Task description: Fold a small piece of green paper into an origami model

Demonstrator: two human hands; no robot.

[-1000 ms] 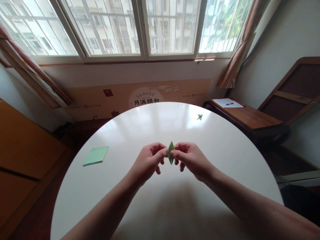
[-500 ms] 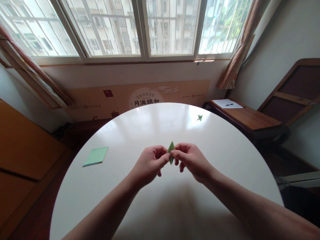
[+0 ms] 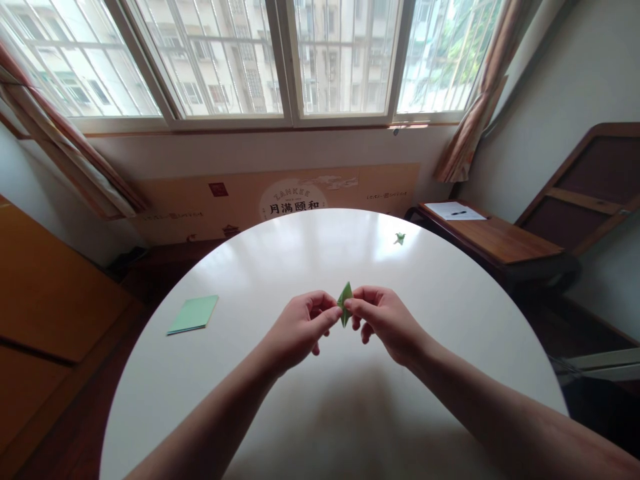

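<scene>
Between my two hands a small folded green paper (image 3: 346, 293) stands as a narrow diamond, its points up and down. My left hand (image 3: 305, 327) pinches its left edge with thumb and fingertips. From the other side, the thumb and index finger of my right hand (image 3: 385, 320) grip its right edge. Both thumbs lie near the middle of the folded paper and hide part of it. The paper is held above the round white table (image 3: 280, 427).
A stack of light green paper squares (image 3: 193, 315) lies at the table's left. Near the far right edge sits a small green origami figure (image 3: 399, 238). A wooden side table (image 3: 510, 233) to the right bears a white sheet (image 3: 453, 209) with a pen.
The folded paper has tilted slightly, its upper point leaning to the right. Both hands keep their pinch almost in place. The whole view has shifted a little.
</scene>
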